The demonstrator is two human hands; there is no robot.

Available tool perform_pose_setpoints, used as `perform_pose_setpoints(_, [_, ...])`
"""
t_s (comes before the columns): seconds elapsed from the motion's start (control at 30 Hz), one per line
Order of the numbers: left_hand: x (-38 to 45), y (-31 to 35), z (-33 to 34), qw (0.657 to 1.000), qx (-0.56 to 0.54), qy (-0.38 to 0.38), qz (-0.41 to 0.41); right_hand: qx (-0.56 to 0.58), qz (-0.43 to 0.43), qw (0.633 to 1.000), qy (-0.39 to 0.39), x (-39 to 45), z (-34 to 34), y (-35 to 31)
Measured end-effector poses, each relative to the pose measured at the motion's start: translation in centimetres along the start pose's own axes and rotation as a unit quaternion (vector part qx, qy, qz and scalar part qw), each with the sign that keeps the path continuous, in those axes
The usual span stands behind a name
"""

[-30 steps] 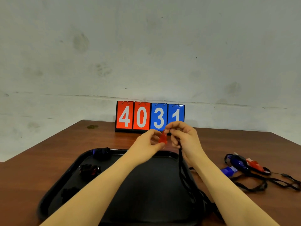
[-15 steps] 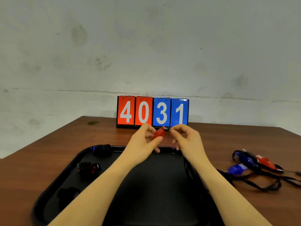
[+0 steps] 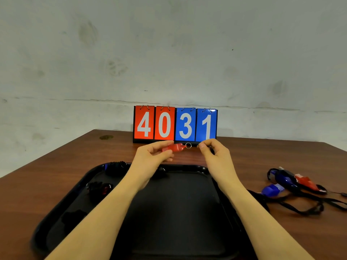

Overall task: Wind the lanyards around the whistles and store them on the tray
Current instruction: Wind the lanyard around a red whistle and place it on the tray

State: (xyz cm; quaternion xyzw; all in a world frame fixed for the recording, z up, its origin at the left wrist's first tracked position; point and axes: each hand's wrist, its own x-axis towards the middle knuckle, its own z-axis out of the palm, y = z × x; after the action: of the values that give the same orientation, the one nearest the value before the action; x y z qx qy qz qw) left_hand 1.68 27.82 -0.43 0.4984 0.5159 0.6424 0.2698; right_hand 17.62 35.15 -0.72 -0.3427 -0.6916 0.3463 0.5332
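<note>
Four bare whistles (image 3: 175,147), one tray (image 3: 62,201), two hands (image 3: 150,158).

A red translucent plastic whistle (image 3: 173,147) is held level above the far edge of the black plastic tray (image 3: 56,209), its small metal ring (image 3: 188,145) pointing right. On the tray lie dark lanyard-wound whistles — one at the far left corner (image 3: 115,166), one red-tinted (image 3: 99,188) nearer. On the worktop to the right, blue whistles (image 3: 273,189) and a red one (image 3: 305,181) lie among loose black lanyards (image 3: 308,207).
</note>
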Motion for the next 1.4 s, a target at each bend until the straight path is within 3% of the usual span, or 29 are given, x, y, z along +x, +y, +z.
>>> perform_pose_setpoints(0.13, [0.1,-0.1,-0.2,0.998,0.067,0.009,0.018,0.072,0.044,0.996,0.014,0.4,-0.3,0.0])
perform_pose_setpoints(0.37, [0.2,-0.3,-0.4,0.987,0.149,0.051,0.038,0.004,-0.018,1.000,0.018,0.1,-0.4,0.0])
perform_pose_setpoints(0.57, [0.2,-0.6,-0.7,0.950,0.275,0.093,0.116,0.009,-0.013,0.998,0.061,0.2,-0.4,0.2])
perform_pose_setpoints(0.77, [0.3,-0.4,-1.0,0.922,0.351,0.106,0.126,0.011,0.001,0.997,0.079,0.2,-0.2,0.2])
perform_pose_setpoints(0.87, [0.1,-0.2,-0.9,0.939,0.311,0.088,0.113,0.003,-0.007,0.994,0.105,0.3,-0.3,0.2])
perform_pose_setpoints(0.97, [-0.1,0.3,-0.5,0.974,0.220,0.017,0.062,-0.007,-0.008,0.992,0.129,0.5,-0.8,0.1])
perform_pose_setpoints(1.1, [-0.7,0.8,0.1,0.997,0.068,-0.041,0.013,-0.048,-0.019,0.993,0.106,0.8,-0.7,0.3])
perform_pose_setpoints(1.23, [-0.8,0.5,0.2,0.998,-0.030,-0.045,-0.012,-0.145,-0.062,0.987,0.026,0.3,0.3,0.6])
perform_pose_setpoints(1.4, [-0.7,0.1,0.2,1.000,-0.013,0.001,-0.014,-0.270,-0.182,0.936,-0.133,-0.8,1.5,-0.4])
